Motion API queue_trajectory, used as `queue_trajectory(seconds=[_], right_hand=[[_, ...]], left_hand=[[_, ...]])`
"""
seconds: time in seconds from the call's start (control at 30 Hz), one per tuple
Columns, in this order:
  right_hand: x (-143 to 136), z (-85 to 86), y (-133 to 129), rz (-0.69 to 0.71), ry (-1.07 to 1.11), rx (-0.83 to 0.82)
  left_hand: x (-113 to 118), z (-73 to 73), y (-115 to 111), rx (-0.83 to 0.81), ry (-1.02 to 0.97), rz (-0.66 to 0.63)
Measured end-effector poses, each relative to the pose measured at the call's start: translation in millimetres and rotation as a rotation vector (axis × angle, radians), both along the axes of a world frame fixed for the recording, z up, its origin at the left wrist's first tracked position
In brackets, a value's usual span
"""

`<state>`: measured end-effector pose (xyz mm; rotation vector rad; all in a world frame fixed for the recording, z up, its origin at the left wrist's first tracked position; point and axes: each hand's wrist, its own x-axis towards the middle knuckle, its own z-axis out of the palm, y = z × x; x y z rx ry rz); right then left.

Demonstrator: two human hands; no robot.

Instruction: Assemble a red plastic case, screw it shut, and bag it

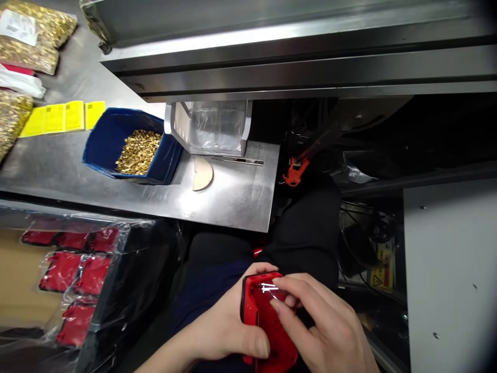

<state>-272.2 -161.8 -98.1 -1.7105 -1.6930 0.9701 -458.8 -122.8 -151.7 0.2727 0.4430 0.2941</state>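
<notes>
A glossy red plastic part (272, 326) with black edging is held low, over the lap. My left hand (229, 321) wraps round its left side, with the thumb on the near edge and fingertips behind the top. Over the part's upper right, my right hand (322, 321) has its thumb and index finger close together near a shiny reflection. Whether a small or clear piece lies between those fingertips cannot be made out. The right hand's other fingers are curled beside the part.
On the metal bench (233, 202) stand a blue bin (101, 145) of gold pieces, a pale half-round piece (202, 174) and a clear-fronted bin (217, 129). Bagged red parts (62, 272) lie in a lined box at left. A grey panel (450, 269) is at right.
</notes>
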Motion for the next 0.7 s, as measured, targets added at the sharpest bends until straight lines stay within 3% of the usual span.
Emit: queue_trajectory(seconds=[0.7], right_hand=[[0, -11.5, -6, -0.002, 0.011, 0.034]], left_hand=[[9, 5.3, 0, 0.039, 0.069, -0.008]])
